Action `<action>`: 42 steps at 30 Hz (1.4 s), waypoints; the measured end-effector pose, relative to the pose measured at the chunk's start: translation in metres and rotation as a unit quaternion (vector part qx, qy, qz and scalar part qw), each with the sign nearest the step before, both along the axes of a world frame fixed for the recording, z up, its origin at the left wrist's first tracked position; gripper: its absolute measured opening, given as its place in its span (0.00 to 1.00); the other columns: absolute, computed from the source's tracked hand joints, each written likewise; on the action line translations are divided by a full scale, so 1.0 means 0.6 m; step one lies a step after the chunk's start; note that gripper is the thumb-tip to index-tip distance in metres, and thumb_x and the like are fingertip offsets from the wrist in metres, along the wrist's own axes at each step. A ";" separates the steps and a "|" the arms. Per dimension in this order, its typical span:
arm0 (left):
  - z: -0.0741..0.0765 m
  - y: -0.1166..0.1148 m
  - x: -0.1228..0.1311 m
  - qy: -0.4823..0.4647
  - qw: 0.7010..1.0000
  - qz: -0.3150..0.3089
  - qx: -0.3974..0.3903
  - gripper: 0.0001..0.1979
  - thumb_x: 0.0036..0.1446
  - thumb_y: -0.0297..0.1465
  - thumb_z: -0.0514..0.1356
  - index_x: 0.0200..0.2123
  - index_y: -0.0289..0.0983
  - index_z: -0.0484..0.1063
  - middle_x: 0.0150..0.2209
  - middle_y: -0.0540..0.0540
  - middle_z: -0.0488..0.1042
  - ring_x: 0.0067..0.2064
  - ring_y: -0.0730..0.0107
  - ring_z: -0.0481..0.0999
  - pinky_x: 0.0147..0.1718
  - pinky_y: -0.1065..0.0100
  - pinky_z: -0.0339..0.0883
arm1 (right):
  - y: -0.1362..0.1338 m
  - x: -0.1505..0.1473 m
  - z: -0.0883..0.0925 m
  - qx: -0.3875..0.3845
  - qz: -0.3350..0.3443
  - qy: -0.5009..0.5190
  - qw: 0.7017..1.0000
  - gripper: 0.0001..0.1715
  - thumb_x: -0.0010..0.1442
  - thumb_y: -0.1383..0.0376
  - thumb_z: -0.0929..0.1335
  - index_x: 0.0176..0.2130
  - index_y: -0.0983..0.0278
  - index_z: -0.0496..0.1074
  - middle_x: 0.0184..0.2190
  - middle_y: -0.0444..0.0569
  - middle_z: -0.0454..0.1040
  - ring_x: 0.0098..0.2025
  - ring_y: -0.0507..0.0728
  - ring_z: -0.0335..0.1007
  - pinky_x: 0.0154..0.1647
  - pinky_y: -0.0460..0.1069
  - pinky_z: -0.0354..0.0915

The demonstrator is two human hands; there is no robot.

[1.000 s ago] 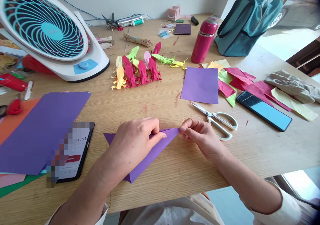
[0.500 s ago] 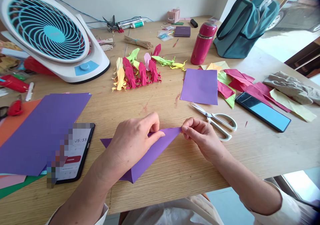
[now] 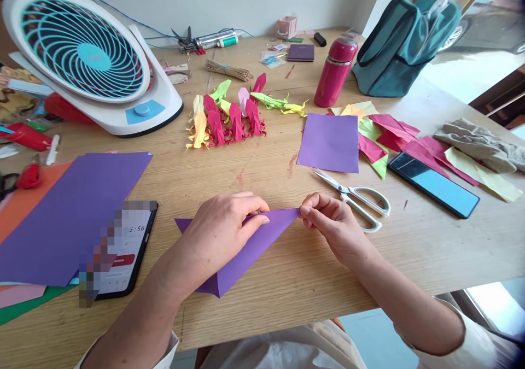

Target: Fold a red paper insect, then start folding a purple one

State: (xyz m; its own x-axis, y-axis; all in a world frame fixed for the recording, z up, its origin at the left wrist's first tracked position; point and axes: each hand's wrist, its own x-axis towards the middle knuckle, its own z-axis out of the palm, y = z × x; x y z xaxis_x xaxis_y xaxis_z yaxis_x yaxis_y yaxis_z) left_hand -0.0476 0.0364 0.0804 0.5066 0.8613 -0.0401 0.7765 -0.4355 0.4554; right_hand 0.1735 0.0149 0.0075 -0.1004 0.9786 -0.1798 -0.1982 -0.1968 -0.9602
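A folded sheet of purple paper (image 3: 241, 257) lies near the table's front, its pointed corner toward the right. My left hand (image 3: 225, 221) rests over the paper, thumb and fingers closed along its upper edge; part of the sheet is hidden beneath the hand and wrist. At the right tip, my right hand (image 3: 326, 218) pinches the corner between thumb and forefinger. White-handled scissors (image 3: 348, 193) lie partly open just beyond my right hand. Behind them is a flat purple square of paper (image 3: 328, 142).
A phone with a timer (image 3: 127, 259) and stacked coloured sheets (image 3: 74, 216) lie left. Folded paper figures (image 3: 229, 117) stand ahead, near a fan (image 3: 90, 57). Rightward are a pink flask (image 3: 335, 74), paper scraps (image 3: 394, 131), another phone (image 3: 433, 185) and a teal bag (image 3: 394, 52).
My left hand's fingers have flattened and stretched along the paper's upper edge. My right hand keeps its pinch on the corner. The view has shifted slightly.
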 end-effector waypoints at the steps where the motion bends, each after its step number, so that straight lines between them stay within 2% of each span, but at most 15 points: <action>1: 0.001 0.001 0.001 -0.006 1.000 0.002 -0.008 0.04 0.63 0.30 0.62 0.35 0.41 0.77 0.35 0.55 0.79 0.36 0.70 0.76 0.35 0.68 0.61 | 0.000 0.000 0.000 0.000 0.001 -0.001 1.000 0.17 0.53 0.53 0.77 0.28 0.63 0.73 0.21 0.42 0.69 0.25 0.50 0.60 0.28 0.47 0.56; 7: 0.001 0.005 0.004 -0.023 0.999 0.014 -0.035 0.06 0.63 0.29 0.61 0.31 0.40 0.73 0.32 0.56 0.76 0.33 0.72 0.73 0.34 0.69 0.58 | -0.001 -0.002 0.000 0.008 -0.003 -0.019 1.000 0.18 0.54 0.53 0.76 0.28 0.63 0.72 0.21 0.42 0.69 0.24 0.49 0.58 0.26 0.47 0.54; 15: 0.001 0.007 0.000 -0.030 0.997 0.013 -0.066 0.07 0.62 0.30 0.60 0.30 0.40 0.74 0.32 0.55 0.76 0.34 0.73 0.73 0.34 0.69 0.59 | 0.001 -0.002 0.001 0.026 0.020 -0.032 0.999 0.17 0.55 0.54 0.75 0.29 0.63 0.72 0.23 0.42 0.70 0.26 0.50 0.62 0.27 0.47 0.57; 27: 0.005 0.007 -0.001 -0.017 0.997 0.026 -0.074 0.07 0.60 0.32 0.61 0.28 0.40 0.72 0.30 0.56 0.76 0.31 0.73 0.72 0.32 0.68 0.58 | 0.003 -0.002 -0.001 -0.007 0.019 -0.014 1.000 0.18 0.52 0.54 0.77 0.27 0.63 0.71 0.21 0.42 0.69 0.25 0.49 0.59 0.27 0.47 0.54; 32: 0.005 0.007 -0.002 -0.004 0.996 0.023 -0.082 0.08 0.59 0.32 0.60 0.27 0.40 0.72 0.30 0.55 0.76 0.31 0.72 0.72 0.31 0.68 0.57 | 0.003 0.002 0.001 -0.027 0.044 -0.031 0.998 0.19 0.52 0.52 0.77 0.28 0.63 0.72 0.22 0.42 0.69 0.25 0.50 0.59 0.27 0.47 0.54; 37: 0.005 0.007 -0.001 0.008 0.996 0.016 -0.090 0.08 0.58 0.30 0.59 0.26 0.41 0.72 0.28 0.56 0.76 0.30 0.73 0.72 0.31 0.68 0.57 | 0.005 0.003 0.006 -0.009 0.073 -0.052 0.996 0.20 0.51 0.51 0.76 0.29 0.63 0.72 0.26 0.43 0.70 0.27 0.50 0.61 0.28 0.47 0.57; 42: 0.005 0.006 -0.002 0.002 0.996 0.003 -0.093 0.09 0.59 0.30 0.58 0.26 0.41 0.72 0.29 0.55 0.76 0.31 0.72 0.71 0.31 0.68 0.57 | 0.008 0.003 0.009 -0.005 0.095 -0.064 0.993 0.21 0.51 0.49 0.76 0.30 0.63 0.72 0.25 0.43 0.69 0.27 0.50 0.60 0.27 0.47 0.56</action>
State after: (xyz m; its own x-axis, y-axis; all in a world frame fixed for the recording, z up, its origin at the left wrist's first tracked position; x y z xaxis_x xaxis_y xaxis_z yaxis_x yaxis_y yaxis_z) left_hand -0.0491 0.0399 0.0832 0.5009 0.8416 -0.2022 0.7810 -0.3388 0.5246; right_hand 0.1751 0.0196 0.0129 -0.2592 0.9421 -0.2126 -0.0321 -0.2284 -0.9730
